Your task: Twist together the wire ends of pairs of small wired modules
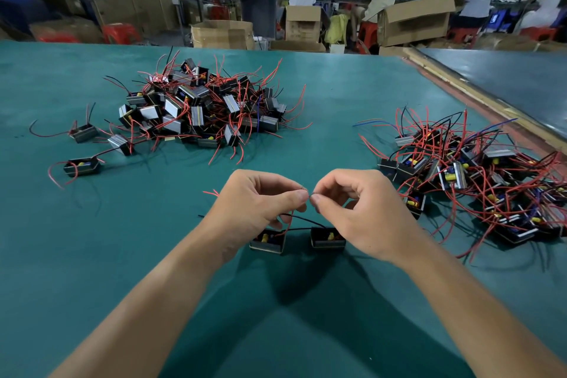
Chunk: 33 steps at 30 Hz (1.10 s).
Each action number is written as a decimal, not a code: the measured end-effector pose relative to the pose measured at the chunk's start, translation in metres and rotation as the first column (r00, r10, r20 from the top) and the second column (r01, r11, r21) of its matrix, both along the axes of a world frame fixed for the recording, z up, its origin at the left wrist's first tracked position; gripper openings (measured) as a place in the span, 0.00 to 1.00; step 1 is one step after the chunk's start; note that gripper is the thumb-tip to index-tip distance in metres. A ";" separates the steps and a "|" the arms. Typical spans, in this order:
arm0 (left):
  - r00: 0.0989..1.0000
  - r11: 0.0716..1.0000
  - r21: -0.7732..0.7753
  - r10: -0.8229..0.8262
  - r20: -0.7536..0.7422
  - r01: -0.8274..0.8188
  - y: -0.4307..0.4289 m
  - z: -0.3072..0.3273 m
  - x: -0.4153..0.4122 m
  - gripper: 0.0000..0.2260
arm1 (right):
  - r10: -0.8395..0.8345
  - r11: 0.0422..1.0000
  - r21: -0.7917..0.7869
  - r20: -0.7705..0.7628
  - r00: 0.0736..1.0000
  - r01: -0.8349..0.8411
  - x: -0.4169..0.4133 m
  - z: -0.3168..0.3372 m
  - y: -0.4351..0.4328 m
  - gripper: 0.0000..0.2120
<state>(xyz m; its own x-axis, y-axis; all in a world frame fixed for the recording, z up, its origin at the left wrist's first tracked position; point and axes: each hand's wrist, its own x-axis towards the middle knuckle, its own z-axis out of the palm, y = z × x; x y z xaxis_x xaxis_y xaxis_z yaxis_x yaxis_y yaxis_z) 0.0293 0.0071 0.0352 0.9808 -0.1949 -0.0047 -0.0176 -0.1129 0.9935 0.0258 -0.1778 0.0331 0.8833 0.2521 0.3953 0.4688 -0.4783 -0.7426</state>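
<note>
Two small black modules sit side by side on the green table under my hands, the left module (267, 244) and the right module (327, 239), each with red and black wires rising from it. My left hand (254, 202) pinches a wire end between thumb and forefinger. My right hand (359, 209) pinches another wire end the same way. The two bare wire tips (307, 192) meet between my fingertips, a little above the modules. A black wire runs between the two modules below my fingers.
A big heap of loose modules (199, 107) with red wires lies at the back left, with three strays (82, 166) nearer the left. Another tangled heap of modules (478, 178) lies at the right. People sit working among cardboard boxes (414, 21) beyond the table.
</note>
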 end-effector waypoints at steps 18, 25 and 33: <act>0.999 0.999 -0.025 0.033 -0.016 -0.034 -0.001 0.000 -0.001 0.06 | 0.079 0.971 0.235 -0.186 0.979 -0.034 -0.001 0.004 0.000 0.11; 0.990 0.990 -0.023 0.140 0.013 -0.139 -0.004 -0.002 -0.001 0.05 | -0.040 0.961 0.262 -0.172 0.984 0.085 0.002 -0.001 0.004 0.10; 0.993 0.993 0.043 0.110 0.031 -0.111 -0.007 -0.001 -0.003 0.05 | 0.035 0.976 0.215 -0.231 0.972 0.017 0.001 -0.003 0.004 0.11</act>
<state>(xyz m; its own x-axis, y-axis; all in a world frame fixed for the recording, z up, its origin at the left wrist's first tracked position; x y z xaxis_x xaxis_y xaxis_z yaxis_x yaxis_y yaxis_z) 0.0261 -0.0002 0.0343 0.9962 -0.0857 0.0176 -0.0312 -0.1597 0.9867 0.0273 -0.1740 0.0304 0.9552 0.1925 0.2249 0.2746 -0.2925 -0.9160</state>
